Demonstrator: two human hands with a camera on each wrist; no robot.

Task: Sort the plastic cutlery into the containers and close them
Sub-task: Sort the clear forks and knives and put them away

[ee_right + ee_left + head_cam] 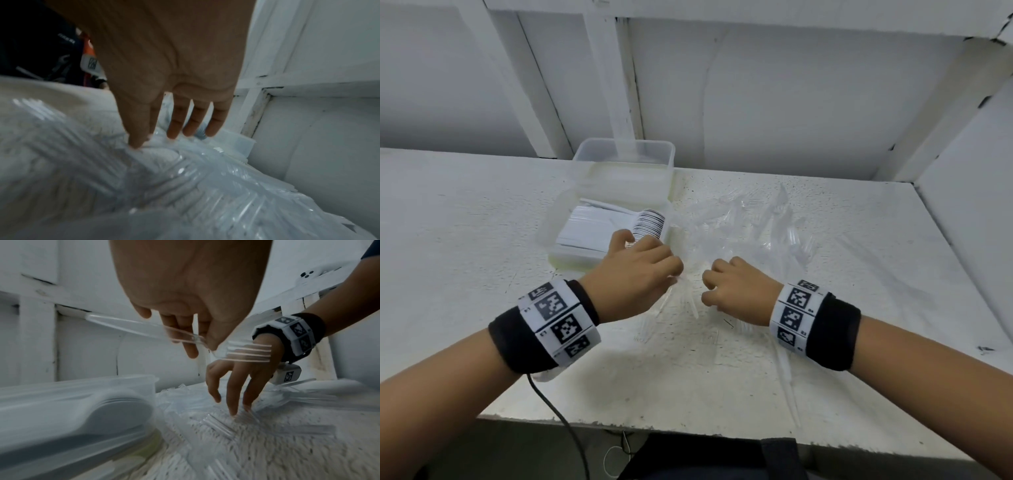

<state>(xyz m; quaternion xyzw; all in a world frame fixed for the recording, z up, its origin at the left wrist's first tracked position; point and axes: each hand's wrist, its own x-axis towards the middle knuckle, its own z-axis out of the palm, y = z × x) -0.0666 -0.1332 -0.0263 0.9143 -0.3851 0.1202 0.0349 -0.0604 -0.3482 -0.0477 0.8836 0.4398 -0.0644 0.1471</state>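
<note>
My left hand [674, 274] pinches a clear plastic fork [144, 328] between thumb and fingers, its tines pointing toward my right wrist. It hovers beside the open container [558, 253] holding stacked white spoons [599, 229]. My right hand [705, 287] reaches down, and its fingertips [233, 413] touch clear forks lying on the table. In the right wrist view the right hand [156, 139] has straight fingers over the fork pile [195, 178], the thumb touching it. A loose heap of clear forks [763, 222] spreads out to the right of the container.
A second clear container [667, 154], which looks empty, stands behind the first against the white back wall. A few clear utensils [787, 380] lie near the table's front edge under my right forearm. A white side panel [962, 212] closes off the right.
</note>
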